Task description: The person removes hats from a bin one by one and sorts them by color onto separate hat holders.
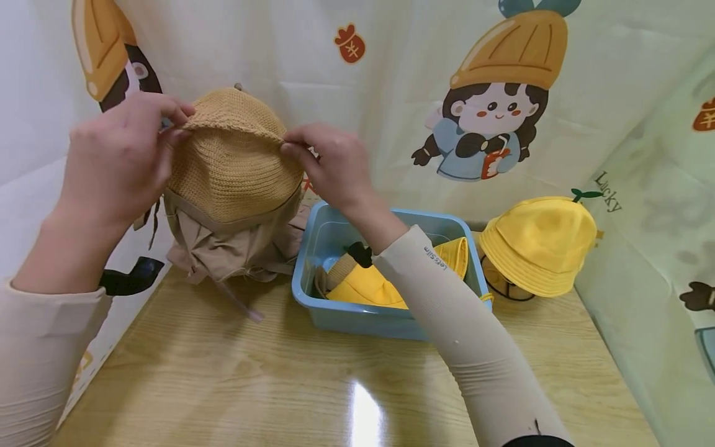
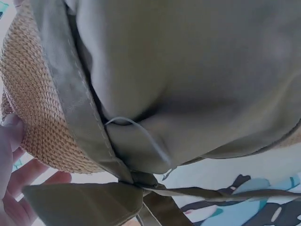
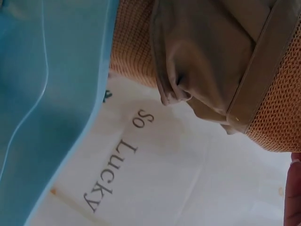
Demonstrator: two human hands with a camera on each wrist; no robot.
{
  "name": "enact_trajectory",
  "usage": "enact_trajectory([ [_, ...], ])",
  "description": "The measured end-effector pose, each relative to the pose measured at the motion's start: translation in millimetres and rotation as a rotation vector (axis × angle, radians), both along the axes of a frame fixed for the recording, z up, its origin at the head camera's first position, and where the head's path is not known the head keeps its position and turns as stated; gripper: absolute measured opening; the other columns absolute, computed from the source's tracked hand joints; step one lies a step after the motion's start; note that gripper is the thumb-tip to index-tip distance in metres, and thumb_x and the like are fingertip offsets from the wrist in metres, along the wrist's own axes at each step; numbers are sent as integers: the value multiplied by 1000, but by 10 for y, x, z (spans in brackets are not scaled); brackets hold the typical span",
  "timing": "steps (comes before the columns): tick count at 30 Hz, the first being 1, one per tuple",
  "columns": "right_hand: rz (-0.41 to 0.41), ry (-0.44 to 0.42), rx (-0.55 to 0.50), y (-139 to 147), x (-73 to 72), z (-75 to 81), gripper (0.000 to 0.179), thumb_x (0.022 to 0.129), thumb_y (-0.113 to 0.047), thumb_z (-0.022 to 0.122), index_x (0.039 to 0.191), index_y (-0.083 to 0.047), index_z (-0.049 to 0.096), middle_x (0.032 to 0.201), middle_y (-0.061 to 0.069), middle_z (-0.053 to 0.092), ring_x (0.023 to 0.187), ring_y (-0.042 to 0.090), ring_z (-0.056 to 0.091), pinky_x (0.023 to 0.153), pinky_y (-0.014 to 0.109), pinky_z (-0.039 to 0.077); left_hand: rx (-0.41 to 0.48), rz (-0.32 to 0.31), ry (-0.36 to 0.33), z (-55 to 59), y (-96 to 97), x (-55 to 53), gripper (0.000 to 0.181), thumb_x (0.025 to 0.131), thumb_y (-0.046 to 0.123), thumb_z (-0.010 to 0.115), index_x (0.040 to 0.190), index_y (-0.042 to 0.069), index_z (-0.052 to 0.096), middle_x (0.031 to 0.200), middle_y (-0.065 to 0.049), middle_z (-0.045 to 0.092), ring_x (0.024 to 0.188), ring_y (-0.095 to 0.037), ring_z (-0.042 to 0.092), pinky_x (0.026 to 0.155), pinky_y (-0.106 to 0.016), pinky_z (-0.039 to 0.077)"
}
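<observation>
A tan woven sun hat (image 1: 234, 174) with a brown cloth flap (image 1: 218, 251) stands raised at the back left, over some support that it hides. My left hand (image 1: 125, 146) pinches the left part of its brim edge. On the right part, my right hand (image 1: 335, 164) pinches the same edge between thumb and fingers. The left wrist view shows the brown cloth (image 2: 188, 70) close up, with a tied strap (image 2: 84, 200) beside my fingers. In the right wrist view, only a fingertip (image 3: 293, 193) shows, at the woven brim.
Right of the hat, a light blue bin (image 1: 363, 320) holds yellow (image 1: 365, 288) and brown items, partly hidden by my right forearm. A yellow bucket hat (image 1: 542, 245) with a green sprout sits at the far right. Printed cloth (image 1: 391, 93) hangs behind the wooden table (image 1: 251, 372).
</observation>
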State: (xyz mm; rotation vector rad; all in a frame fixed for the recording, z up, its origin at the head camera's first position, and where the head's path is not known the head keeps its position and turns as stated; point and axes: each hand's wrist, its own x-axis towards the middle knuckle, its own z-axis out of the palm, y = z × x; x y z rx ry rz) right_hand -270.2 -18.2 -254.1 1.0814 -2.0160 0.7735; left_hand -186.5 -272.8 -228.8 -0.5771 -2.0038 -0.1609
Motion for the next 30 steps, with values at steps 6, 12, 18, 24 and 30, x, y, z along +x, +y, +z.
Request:
enact_trajectory([
  [6, 11, -54, 4, -98, -47, -61, 17, 94, -27, 70, 100, -14, 78, 95, -6, 75, 83, 3, 64, 76, 17, 47, 10, -23, -84, -73, -120, -65, 22, 103, 11, 53, 112, -8, 56, 113, -20, 70, 84, -40, 65, 56, -48, 45],
  [12, -1, -117, 30, -160, -82, -115, 19, 95, -29, 68, 103, -14, 77, 97, -6, 75, 84, 2, 65, 77, 14, 47, 63, -56, -123, -174, -185, -156, 21, 100, 9, 58, 113, -8, 58, 113, -20, 69, 78, -35, 59, 61, -37, 36],
  [18, -37, -259, 68, -197, -97, -145, 22, 96, -30, 65, 107, -14, 76, 102, -5, 75, 91, 4, 67, 82, 12, 47, 86, -68, -141, -259, -204, -224, 20, 99, 7, 60, 111, -9, 58, 112, -21, 70, 81, -36, 61, 64, -29, 33],
  [24, -48, -301, 72, -249, -149, -223, 23, 96, -31, 65, 107, -14, 76, 102, -6, 75, 91, 4, 67, 82, 12, 47, 156, -62, -174, -327, -174, -261, 19, 97, 4, 63, 111, -9, 60, 113, -20, 71, 89, -39, 65, 71, -28, 38],
  [30, -83, -334, 82, -278, -164, -276, 22, 95, -32, 66, 106, -16, 76, 101, -7, 75, 91, 4, 68, 81, 13, 48, 142, -75, -199, -394, -214, -344, 21, 98, 7, 62, 112, -9, 60, 114, -19, 71, 92, -36, 65, 75, -14, 32],
])
